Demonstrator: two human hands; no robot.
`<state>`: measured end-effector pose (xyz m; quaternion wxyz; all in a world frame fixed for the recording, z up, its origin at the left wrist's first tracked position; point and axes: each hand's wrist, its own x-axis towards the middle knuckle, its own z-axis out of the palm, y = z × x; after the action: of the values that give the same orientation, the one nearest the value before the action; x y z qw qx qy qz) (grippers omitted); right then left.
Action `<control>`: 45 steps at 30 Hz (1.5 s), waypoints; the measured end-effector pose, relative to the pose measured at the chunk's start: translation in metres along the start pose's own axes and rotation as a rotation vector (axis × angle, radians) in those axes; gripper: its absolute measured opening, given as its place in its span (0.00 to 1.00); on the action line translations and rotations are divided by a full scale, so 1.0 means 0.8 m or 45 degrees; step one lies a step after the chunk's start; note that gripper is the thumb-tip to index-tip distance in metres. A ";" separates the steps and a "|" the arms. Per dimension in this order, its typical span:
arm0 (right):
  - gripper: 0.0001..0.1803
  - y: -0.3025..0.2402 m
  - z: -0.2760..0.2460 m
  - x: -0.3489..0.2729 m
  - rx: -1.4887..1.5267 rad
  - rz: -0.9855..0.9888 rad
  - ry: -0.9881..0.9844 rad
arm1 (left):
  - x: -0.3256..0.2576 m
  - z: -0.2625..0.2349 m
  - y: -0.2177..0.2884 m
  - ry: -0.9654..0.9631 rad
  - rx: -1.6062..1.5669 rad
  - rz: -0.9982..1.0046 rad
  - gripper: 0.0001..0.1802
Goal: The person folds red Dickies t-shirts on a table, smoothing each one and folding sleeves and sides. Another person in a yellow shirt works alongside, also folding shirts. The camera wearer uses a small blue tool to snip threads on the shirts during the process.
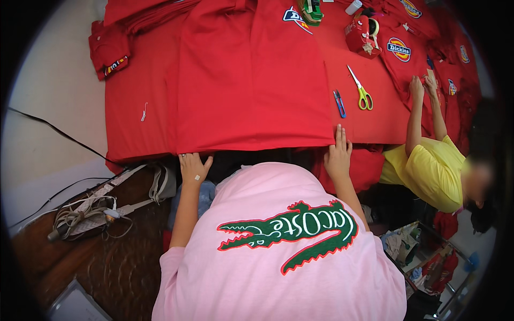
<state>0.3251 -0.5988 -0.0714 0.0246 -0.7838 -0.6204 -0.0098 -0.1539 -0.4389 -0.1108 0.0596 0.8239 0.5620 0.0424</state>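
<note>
A red shirt [214, 80] with an embroidered patch lies spread flat on the red-covered table, its hem along the near edge. My left hand [195, 169] is at the hem's left corner. Its thumb stands apart, and the fingertips are partly hidden at the cloth. At the right corner, my right hand [338, 156] rests with fingers stretched out, touching the shirt's edge. Just beyond it lie blue thread snips [339, 104] and scissors with yellow-green handles [364, 98].
Folded red garments [110, 51] lie at the far left. A red box [364, 37] with a tape roll and a green object [311, 12] stand at the back. On the right, a co-worker in a yellow shirt [431, 171] handles red garments. Tangled cables [85, 216] lie at lower left.
</note>
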 end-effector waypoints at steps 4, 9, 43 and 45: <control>0.24 0.011 -0.016 -0.007 0.003 -0.121 -0.060 | -0.024 -0.004 0.011 0.075 0.130 0.032 0.43; 0.22 0.029 -0.012 -0.041 0.031 -0.268 -0.071 | -0.064 -0.029 0.017 0.027 -0.051 -0.159 0.47; 0.39 -0.190 0.022 0.257 0.694 -0.458 -0.016 | 0.290 0.001 0.161 0.016 -0.048 0.618 0.38; 0.38 -0.201 0.039 0.305 0.594 -0.481 0.045 | 0.344 0.001 0.161 0.054 -0.137 0.548 0.38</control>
<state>0.2242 -0.3230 -0.0872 0.2126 -0.6273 -0.7403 0.1152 0.0652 -0.2293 -0.0924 0.0811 0.9194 0.3711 0.1015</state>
